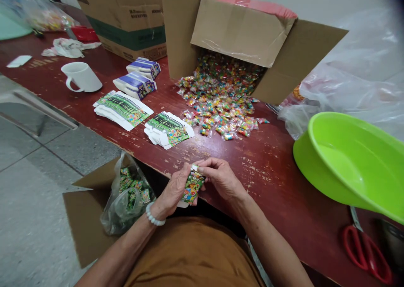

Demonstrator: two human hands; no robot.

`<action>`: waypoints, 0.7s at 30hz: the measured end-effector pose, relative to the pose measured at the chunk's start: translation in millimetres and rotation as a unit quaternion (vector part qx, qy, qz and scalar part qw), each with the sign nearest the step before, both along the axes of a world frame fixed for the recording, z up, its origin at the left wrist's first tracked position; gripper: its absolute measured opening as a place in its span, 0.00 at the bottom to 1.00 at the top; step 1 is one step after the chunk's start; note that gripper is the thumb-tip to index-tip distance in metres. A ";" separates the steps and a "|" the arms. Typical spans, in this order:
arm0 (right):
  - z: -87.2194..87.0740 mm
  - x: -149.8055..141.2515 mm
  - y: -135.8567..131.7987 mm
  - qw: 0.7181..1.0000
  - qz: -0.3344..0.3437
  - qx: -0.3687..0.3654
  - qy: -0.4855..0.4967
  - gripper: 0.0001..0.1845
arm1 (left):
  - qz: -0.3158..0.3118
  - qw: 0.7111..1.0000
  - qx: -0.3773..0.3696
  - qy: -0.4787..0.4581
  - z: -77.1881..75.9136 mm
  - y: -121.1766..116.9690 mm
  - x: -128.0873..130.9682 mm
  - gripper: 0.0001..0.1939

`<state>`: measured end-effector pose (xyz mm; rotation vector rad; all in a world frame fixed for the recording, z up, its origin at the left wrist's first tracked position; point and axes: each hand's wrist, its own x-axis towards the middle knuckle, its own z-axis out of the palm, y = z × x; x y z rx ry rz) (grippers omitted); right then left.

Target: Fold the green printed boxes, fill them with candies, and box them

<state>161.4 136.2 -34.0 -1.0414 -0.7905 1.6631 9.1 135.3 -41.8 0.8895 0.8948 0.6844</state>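
A small green printed candy box (pixel 192 188) is held near the table's front edge, tilted, with a white flap at its top. My left hand (pixel 176 190) wraps round its left side, a beaded bracelet on the wrist. At the top, my right hand (pixel 221 176) pinches the white flap between thumb and fingers. Beyond my hands lie two fanned stacks of flat green cartons, one nearer (pixel 170 129) and one farther left (pixel 123 109). Small wrapped candies (pixel 225 110) spill from a cardboard box (pixel 243 32) lying on its side. The inside of the small box is hidden.
Banded purple cartons (pixel 135 84) and a white mug (pixel 82 76) stand at the left, before a tall closed box (pixel 126 22). A green basin (pixel 353 165) and red scissors (pixel 362 249) are at right. Below left, a bag of filled green boxes (pixel 131 194) sits in an open carton.
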 end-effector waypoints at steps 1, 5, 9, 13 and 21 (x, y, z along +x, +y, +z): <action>0.8 -0.7 -1.2 1.000 -0.009 0.008 -0.013 0.14 | -0.001 1.000 -0.004 -0.003 0.1 -0.4 -0.2 0.38; 1.4 2.4 -4.1 0.999 0.014 0.034 -0.014 0.12 | -0.011 1.000 -0.023 -0.013 2.5 -1.9 -0.5 0.38; 2.1 10.0 -4.6 0.996 0.069 0.050 -0.012 0.13 | -0.010 0.999 -0.034 -0.002 5.5 -0.9 -0.5 0.36; 8.4 10.4 -12.0 0.971 0.067 0.155 -0.170 0.10 | 0.023 0.998 -0.053 -0.013 10.2 1.3 2.4 0.31; -9.0 35.7 17.9 0.862 0.085 0.307 -0.395 0.07 | 0.044 0.991 -0.119 -0.034 12.0 -4.8 9.8 0.31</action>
